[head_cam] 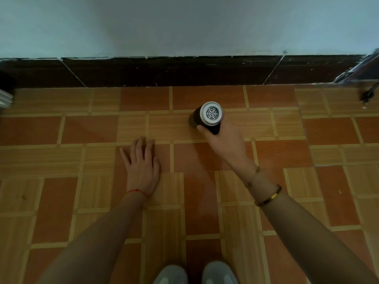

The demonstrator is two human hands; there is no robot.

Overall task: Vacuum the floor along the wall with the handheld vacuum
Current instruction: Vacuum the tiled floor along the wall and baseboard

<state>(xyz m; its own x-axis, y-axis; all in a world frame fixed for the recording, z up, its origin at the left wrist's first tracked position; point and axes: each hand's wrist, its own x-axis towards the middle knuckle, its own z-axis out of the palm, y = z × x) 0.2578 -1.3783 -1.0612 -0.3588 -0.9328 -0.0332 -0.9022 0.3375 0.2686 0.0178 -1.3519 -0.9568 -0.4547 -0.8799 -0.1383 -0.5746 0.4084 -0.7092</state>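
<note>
Right hand (223, 140): fingers curled round the dark body of the handheld vacuum (207, 117), white vented end up | vacuum: over the tiled floor (82, 130), near the dark skirting (184, 71) of the pale wall (184, 25) | left hand (141, 167): flat, fingers spread, resting on floor | red thread (137, 191) at left wrist; bracelets (268, 196) on right | grey shoes (194, 273) at bottom edge.

Under you the floor (102, 130) is glazed tile with a soft sheen, part plain terracotta, part printed with a wood grain. At twelve o'clock the skirting (164, 71) is dark, glossy tile, chipped and flecked with paint, and above it the wall (184, 25) is matt painted plaster. The handheld vacuum (207, 117) at one o'clock looks like smooth plastic: a matt white grille cap on a dark body.
</note>
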